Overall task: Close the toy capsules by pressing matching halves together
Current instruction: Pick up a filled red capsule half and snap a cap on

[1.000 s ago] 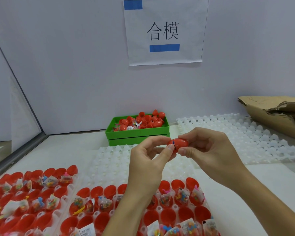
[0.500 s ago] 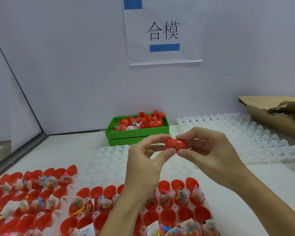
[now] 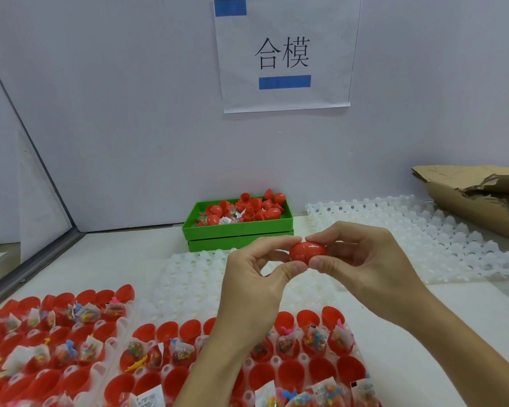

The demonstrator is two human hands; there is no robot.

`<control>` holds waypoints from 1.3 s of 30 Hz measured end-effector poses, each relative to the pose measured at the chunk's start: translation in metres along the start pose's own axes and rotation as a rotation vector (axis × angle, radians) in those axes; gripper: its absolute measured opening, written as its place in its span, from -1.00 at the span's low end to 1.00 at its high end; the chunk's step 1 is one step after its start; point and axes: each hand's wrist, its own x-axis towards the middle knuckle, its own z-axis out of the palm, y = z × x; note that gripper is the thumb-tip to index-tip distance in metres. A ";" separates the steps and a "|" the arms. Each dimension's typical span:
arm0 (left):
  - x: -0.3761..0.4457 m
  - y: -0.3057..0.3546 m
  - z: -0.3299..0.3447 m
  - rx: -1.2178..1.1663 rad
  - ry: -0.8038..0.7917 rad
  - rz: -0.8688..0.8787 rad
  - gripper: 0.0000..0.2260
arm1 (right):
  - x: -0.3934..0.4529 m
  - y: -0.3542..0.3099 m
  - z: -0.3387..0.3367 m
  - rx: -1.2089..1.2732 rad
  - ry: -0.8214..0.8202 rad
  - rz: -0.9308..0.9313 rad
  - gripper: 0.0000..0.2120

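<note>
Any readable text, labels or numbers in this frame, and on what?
"合模": white paper sign on the wall, between two blank blue strips.
Toy packets in the red halves: print too small to read.
Packet labels in the green bin: too small to read.

White table (image 3: 106, 268) under clear trays (image 3: 409, 230), capsule-filled trays (image 3: 124, 324), green bin (image 3: 238, 230), cardboard (image 3: 476, 201).

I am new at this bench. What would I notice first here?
First, the two hands, left and right, pinching a red capsule at the centre. Next, trays of open red halves along the near edge, then the green box by the wall.
</note>
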 end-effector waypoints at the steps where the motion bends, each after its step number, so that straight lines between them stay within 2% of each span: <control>1: 0.000 0.000 0.000 0.004 0.005 0.001 -0.71 | 0.000 0.000 0.000 0.008 -0.002 0.002 -0.76; 9: -0.001 -0.001 0.003 0.005 -0.007 0.005 -0.76 | -0.001 0.000 0.002 0.077 0.035 0.011 -0.82; 17: -0.001 -0.002 0.004 -0.023 0.031 0.002 -0.78 | -0.001 0.001 0.005 0.129 0.078 0.053 -0.79; 34: 0.000 -0.002 0.000 0.084 0.050 -0.004 -0.66 | -0.001 0.000 0.006 0.147 0.083 0.113 -0.80; 39: -0.001 -0.001 0.002 0.072 0.077 -0.004 -0.69 | -0.001 -0.002 0.008 0.153 0.101 0.103 -0.81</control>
